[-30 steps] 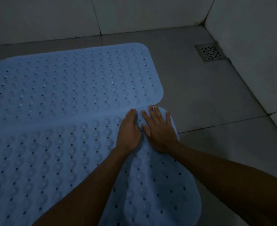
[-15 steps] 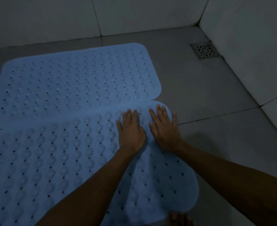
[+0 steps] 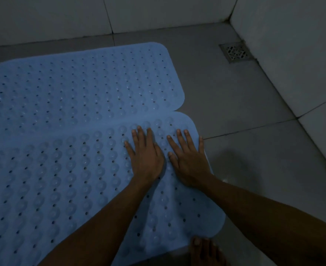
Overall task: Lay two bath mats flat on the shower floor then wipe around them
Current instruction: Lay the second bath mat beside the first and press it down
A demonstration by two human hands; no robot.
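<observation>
Two light blue perforated bath mats lie side by side on the grey shower floor [image 3: 244,104]. The far mat [image 3: 85,89] lies flat near the back wall. The near mat [image 3: 52,181] overlaps its front edge slightly. My left hand [image 3: 145,156] presses flat on the near mat close to its far right corner, fingers straight and spread. My right hand [image 3: 190,158] presses flat beside it at the mat's right edge, its little finger over the edge.
A metal floor drain [image 3: 236,52] sits in the far right corner. White tiled walls [image 3: 292,54] close the back and right sides. A bare foot [image 3: 206,250] stands at the near mat's front right corner.
Both hands have slid apart and slightly back on the near mat, fingers spreading wider. The mat's right end lies flatter. The view has shifted, and a foot shows at the bottom.
</observation>
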